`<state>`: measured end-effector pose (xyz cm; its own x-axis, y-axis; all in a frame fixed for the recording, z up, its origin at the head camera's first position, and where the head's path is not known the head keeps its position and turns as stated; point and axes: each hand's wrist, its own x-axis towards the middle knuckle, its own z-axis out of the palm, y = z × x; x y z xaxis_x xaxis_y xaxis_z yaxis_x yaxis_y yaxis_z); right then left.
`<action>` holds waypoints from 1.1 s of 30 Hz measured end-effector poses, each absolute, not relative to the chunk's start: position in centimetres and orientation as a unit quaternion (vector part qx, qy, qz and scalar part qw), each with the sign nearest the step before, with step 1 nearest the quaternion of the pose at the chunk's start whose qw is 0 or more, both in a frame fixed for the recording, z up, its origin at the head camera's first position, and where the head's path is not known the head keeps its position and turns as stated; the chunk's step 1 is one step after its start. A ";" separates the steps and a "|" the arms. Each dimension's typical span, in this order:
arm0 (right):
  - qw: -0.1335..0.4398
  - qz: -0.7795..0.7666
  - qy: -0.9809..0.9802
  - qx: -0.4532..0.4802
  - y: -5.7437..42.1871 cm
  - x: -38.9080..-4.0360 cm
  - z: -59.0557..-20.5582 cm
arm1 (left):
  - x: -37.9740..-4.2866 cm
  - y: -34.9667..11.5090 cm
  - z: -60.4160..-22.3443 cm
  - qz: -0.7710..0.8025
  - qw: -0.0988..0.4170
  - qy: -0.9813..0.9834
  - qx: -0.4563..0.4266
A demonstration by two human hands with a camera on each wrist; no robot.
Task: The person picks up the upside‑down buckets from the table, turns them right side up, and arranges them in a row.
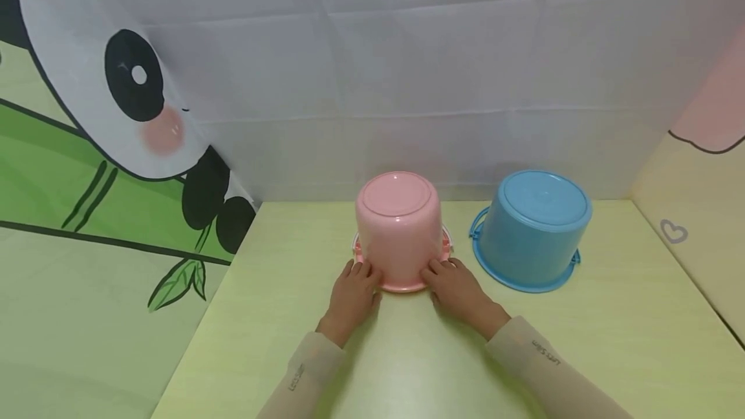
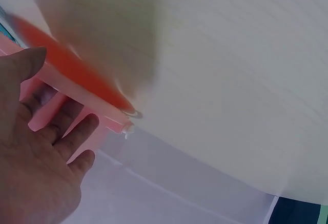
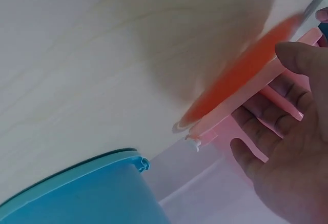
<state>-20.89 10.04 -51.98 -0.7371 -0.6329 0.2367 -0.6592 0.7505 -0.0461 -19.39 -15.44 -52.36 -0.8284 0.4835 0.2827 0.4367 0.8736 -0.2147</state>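
Observation:
A pink bucket [image 1: 398,231] stands upside down, its round base facing up and its rim low at the table. On the near left side, my left hand [image 1: 355,293] grips the rim. My right hand [image 1: 456,286] holds the same rim on the near right. Both wrist views show the thumb at the rim's edge and the fingers spread along the outer wall, as with the left hand [image 2: 46,126] and the right hand [image 3: 287,131]. An orange tint from the bucket shows on the tabletop beside the rim.
To the right, a blue bucket [image 1: 532,231] also sits upside down, its handle folded down around the rim. The pale yellow table [image 1: 279,244] meets a white cloth backdrop [image 1: 407,70] behind both buckets. Printed cartoon panels flank the table on either side.

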 end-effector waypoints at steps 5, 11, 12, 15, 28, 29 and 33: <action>0.102 0.061 -0.930 0.348 10.3 -21.0 -51.7 | -19.5 -15.6 -52.6 0.046 0.190 -0.947 -0.254; 0.125 0.047 -0.924 0.358 10.8 -20.9 -51.9 | -19.3 -15.5 -53.1 0.027 0.202 -0.944 -0.260; 0.128 0.046 -0.923 0.359 10.8 -20.8 -52.0 | -19.3 -15.5 -53.1 0.024 0.204 -0.944 -0.260; 0.137 0.044 -0.921 0.361 11.0 -20.7 -52.2 | -19.1 -15.6 -53.2 0.022 0.209 -0.943 -0.257; 0.192 0.074 -0.905 0.372 11.4 -20.4 -52.3 | -18.9 -15.6 -53.1 0.003 0.247 -0.934 -0.258; 0.194 0.080 -0.904 0.373 11.5 -20.4 -52.3 | -18.9 -15.6 -53.2 0.003 0.245 -0.935 -0.258; 0.185 0.106 -0.902 0.375 11.8 -20.4 -52.3 | -18.8 -15.6 -53.2 0.003 0.240 -0.936 -0.257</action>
<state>-20.40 11.83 -52.26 -0.6504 -0.6371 0.4137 -0.7158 0.6964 -0.0528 -18.81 -15.56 -53.15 -0.7532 0.4823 0.4473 0.4796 0.8680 -0.1282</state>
